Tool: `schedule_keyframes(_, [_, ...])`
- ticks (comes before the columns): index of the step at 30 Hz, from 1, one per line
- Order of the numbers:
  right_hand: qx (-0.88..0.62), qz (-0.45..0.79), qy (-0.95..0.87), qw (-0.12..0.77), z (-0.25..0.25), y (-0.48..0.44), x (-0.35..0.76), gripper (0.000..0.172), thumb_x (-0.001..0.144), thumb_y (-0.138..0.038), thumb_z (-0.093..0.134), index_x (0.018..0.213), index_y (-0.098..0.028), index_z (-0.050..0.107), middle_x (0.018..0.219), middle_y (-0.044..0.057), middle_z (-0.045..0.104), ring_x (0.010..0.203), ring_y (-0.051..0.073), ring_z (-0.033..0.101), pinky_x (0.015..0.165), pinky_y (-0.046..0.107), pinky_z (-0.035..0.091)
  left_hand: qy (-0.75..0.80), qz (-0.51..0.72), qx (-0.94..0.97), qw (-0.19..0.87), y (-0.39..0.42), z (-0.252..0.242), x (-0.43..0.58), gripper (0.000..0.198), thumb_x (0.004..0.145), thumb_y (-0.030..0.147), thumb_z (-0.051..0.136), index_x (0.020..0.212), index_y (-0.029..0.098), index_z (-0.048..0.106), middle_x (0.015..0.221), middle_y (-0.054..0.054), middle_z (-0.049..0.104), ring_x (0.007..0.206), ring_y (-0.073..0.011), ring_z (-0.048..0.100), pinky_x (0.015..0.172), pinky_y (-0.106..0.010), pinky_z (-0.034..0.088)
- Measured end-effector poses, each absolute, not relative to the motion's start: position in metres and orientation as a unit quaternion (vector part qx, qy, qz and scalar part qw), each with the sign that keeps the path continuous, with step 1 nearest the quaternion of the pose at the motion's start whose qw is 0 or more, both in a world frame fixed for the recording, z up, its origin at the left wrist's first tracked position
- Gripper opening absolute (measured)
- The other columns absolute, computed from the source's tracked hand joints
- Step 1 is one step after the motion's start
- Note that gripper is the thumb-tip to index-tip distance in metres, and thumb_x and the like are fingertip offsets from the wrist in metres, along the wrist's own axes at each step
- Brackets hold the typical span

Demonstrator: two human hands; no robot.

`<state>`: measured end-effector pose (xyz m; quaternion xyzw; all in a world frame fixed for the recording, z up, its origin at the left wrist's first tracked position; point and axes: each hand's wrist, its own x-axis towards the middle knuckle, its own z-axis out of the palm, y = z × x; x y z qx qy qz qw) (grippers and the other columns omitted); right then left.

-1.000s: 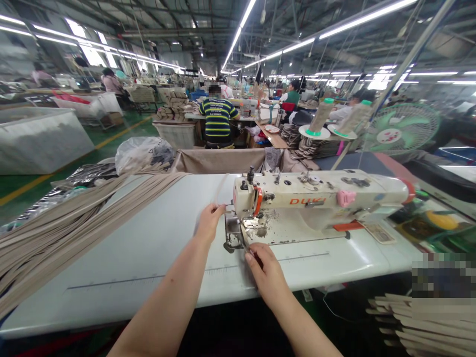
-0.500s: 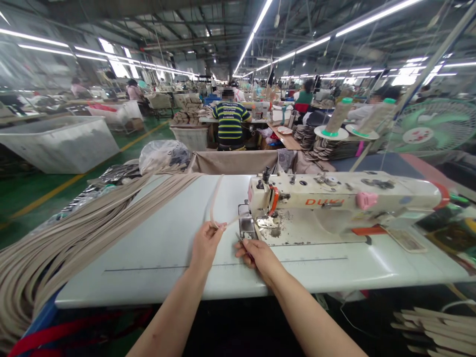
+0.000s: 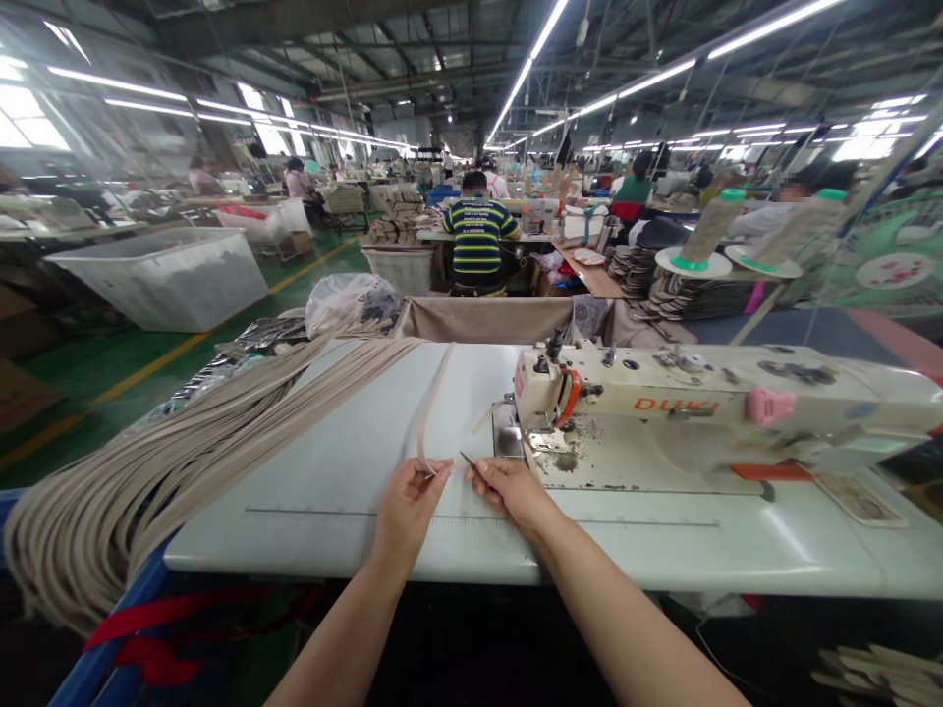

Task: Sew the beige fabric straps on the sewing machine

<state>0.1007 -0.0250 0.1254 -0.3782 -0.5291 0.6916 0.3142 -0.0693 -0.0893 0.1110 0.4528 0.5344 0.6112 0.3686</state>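
My left hand [image 3: 410,499] pinches the near end of a beige strap [image 3: 431,412] that runs away across the white sewing table [image 3: 324,462]. Beside it, my right hand [image 3: 510,489] holds a small thread snip [image 3: 470,461], its tip pointing at the strap end. Both hands lie on the table just left of the white sewing machine [image 3: 707,412]. The gap between the hands is narrow.
A thick bundle of beige straps [image 3: 147,471] drapes over the table's left edge. Thread cones [image 3: 711,231] stand behind the machine, a fan [image 3: 895,265] at far right. A person in a striped shirt [image 3: 477,241] sits ahead. A white bin [image 3: 166,275] stands on the green floor at left.
My left hand pulled the strap end back from the machine's needle area toward me. My right hand came left with the snip to meet it. The view shifted left.
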Motion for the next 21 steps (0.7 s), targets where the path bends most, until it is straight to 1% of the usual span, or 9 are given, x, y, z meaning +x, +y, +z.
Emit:
schedule_keyframes(2, [-0.387,0.662,-0.56,0.315,0.128,-0.026,0.103,0.05,0.085,-0.067,0.055,0.087,-0.018,0.064,0.066,-0.004,0.051,0.05,0.008,0.03,0.049,0.023,0.02,0.541,0.602,0.452,0.374,-0.092,0.11,-0.074,0.03,0.086,0.048,0.074,0.095,0.021,0.064,0.105,-0.009,0.075,0.106,-0.0241,0.07,0.099,-0.038,0.054])
schedule_keyframes(5, [-0.431,0.568,-0.617,0.333,0.132,-0.032,0.115,0.027,0.082,-0.046,0.068,0.08,-0.022,0.056,0.07,-0.005,0.05,0.061,0.012,0.04,0.058,0.025,0.03,0.566,0.577,0.459,0.369,-0.097,0.108,-0.085,0.032,0.089,0.05,0.071,0.096,0.02,0.065,0.102,-0.008,0.075,0.101,-0.0237,0.07,0.096,-0.038,0.054])
schedule_keyframes(7, [-0.486,0.395,-0.71,0.324,0.133,-0.039,0.128,0.017,0.081,-0.028,0.07,0.078,-0.022,0.055,0.075,-0.002,0.053,0.073,0.016,0.047,0.068,0.028,0.037,0.561,0.578,0.448,0.387,-0.1,0.107,-0.095,0.034,0.09,0.052,0.068,0.099,0.02,0.064,0.103,-0.008,0.074,0.1,-0.0238,0.069,0.094,-0.038,0.054])
schedule_keyframes(9, [-0.528,0.177,-0.784,0.273,0.132,-0.048,0.144,0.004,0.086,-0.018,0.064,0.089,-0.02,0.063,0.091,0.006,0.06,0.087,0.022,0.054,0.079,0.034,0.041,0.549,0.579,0.433,0.419,-0.103,0.107,-0.106,0.035,0.09,0.054,0.068,0.099,0.02,0.063,0.099,-0.007,0.072,0.094,-0.0225,0.069,0.088,-0.037,0.055])
schedule_keyframes(11, [-0.557,0.041,-0.803,0.208,0.128,-0.057,0.159,0.028,0.09,-0.015,0.058,0.116,-0.02,0.067,0.108,0.012,0.063,0.097,0.027,0.058,0.083,0.037,0.044,0.558,0.548,0.438,0.443,-0.107,0.108,-0.121,0.038,0.087,0.056,0.07,0.099,0.02,0.064,0.085,-0.003,0.069,0.078,-0.0187,0.065,0.073,-0.031,0.054])
schedule_keyframes(13, [-0.581,0.006,-0.799,0.153,0.121,-0.064,0.17,0.047,0.093,-0.014,0.055,0.139,-0.021,0.057,0.11,0.013,0.066,0.096,0.027,0.062,0.08,0.036,0.047,0.593,0.488,0.461,0.445,-0.11,0.11,-0.14,0.043,0.085,0.061,0.069,0.1,0.021,0.065,0.069,0.001,0.06,0.062,-0.0158,0.056,0.058,-0.027,0.045])
schedule_keyframes(14, [-0.587,0.005,-0.799,0.131,0.118,-0.068,0.175,0.051,0.094,-0.015,0.053,0.145,-0.022,0.053,0.107,0.011,0.068,0.093,0.027,0.064,0.078,0.035,0.048,0.614,0.459,0.474,0.433,-0.112,0.111,-0.151,0.047,0.083,0.063,0.068,0.102,0.021,0.066,0.065,0.002,0.057,0.059,-0.0157,0.053,0.055,-0.027,0.042])
schedule_keyframes(17, [-0.588,0.013,-0.804,0.093,0.112,-0.074,0.182,0.053,0.098,-0.017,0.048,0.15,-0.021,0.047,0.098,0.008,0.074,0.087,0.024,0.069,0.074,0.033,0.049,0.682,0.408,0.512,0.326,-0.115,0.115,-0.195,0.056,0.081,0.07,0.06,0.109,0.022,0.068,0.064,0.001,0.056,0.061,-0.0192,0.054,0.062,-0.031,0.044])
schedule_keyframes(21, [-0.583,0.002,-0.81,0.072,0.11,-0.077,0.183,0.051,0.098,-0.02,0.048,0.149,-0.021,0.049,0.089,0.007,0.078,0.082,0.024,0.071,0.067,0.032,0.049,0.784,0.343,0.487,0.176,-0.131,0.129,-0.27,0.059,0.071,0.074,0.055,0.104,0.028,0.072,0.077,0.0,0.07,0.066,-0.0229,0.06,0.074,-0.037,0.049])
